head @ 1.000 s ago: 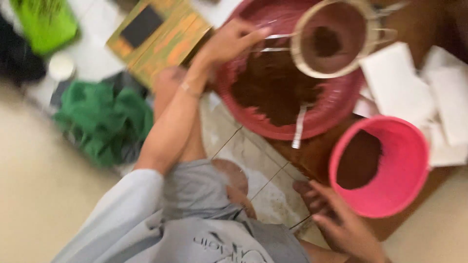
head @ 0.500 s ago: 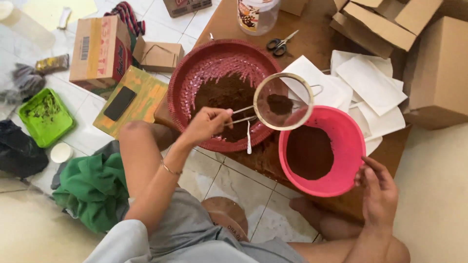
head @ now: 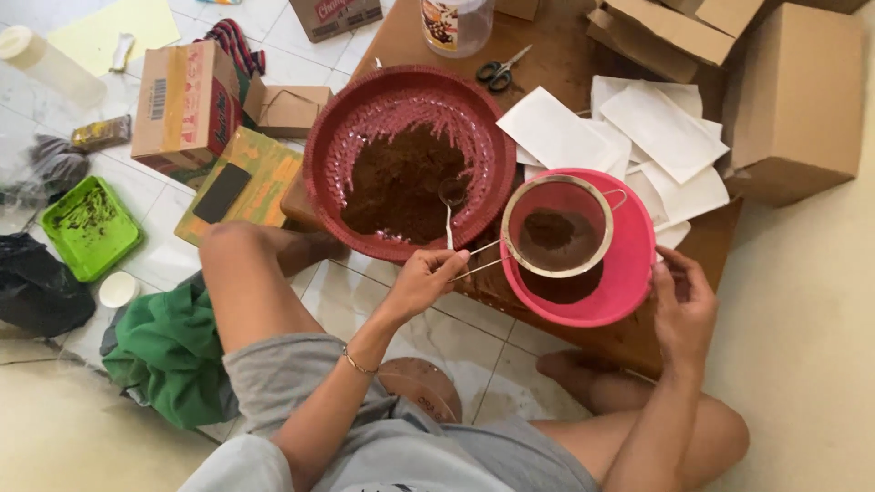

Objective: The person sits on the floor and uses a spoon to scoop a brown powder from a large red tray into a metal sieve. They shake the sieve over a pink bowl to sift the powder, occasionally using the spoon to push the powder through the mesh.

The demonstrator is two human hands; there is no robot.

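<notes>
Since the earlier frame, the sieve (head: 558, 226) has shifted from the red basin (head: 410, 162) to directly above the pink bowl (head: 629, 273) — left hand (head: 425, 278) closed on its wire handle, right hand (head: 682, 305) gripping the bowl rim on the table (head: 547, 36).

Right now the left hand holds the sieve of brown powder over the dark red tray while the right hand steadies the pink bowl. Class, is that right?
Not quite. In the head view the left hand holds the sieve over the pink bowl, not the dark red tray. The right hand steadies that bowl.

left hand (head: 424, 278) fingers curled closed, arm bent, right hand (head: 684, 305) fingers gripping, knees bent
</notes>
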